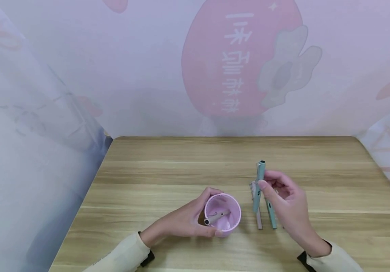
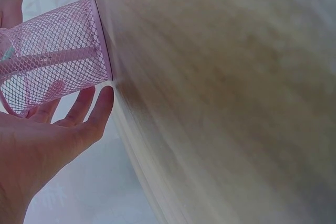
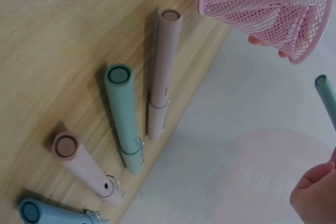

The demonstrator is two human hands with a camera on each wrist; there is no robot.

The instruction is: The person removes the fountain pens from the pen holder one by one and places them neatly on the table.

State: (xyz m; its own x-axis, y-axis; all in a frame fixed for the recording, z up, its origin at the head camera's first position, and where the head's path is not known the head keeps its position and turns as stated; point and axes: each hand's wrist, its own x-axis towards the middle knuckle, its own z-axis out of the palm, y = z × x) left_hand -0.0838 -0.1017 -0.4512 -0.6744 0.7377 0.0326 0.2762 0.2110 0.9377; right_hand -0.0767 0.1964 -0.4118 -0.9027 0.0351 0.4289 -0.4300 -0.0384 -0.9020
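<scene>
My left hand [image 1: 188,223] holds a pink mesh pen cup [image 2: 63,30] by its side, thumb on the near side and fingers on the far side. The cup stands on the table, tilted little if at all. One pale pinkish pen [image 1: 216,218] leans inside it. Just right of the cup, my right hand [image 1: 291,209] pinches a green pen [image 1: 258,190] between thumb and fingers, raised above the table. Beneath that hand lie a pink pen [image 3: 165,61], another green pen [image 3: 123,114], a second pink pen [image 3: 86,169] and a blue pen [image 3: 52,212], partly hidden in the head view.
The wooden table [image 1: 147,166] has rounded far corners. Behind it hangs a pale curtain [image 1: 140,75] with a large pink print, and more printed cloth [image 1: 28,124] hangs at the left side.
</scene>
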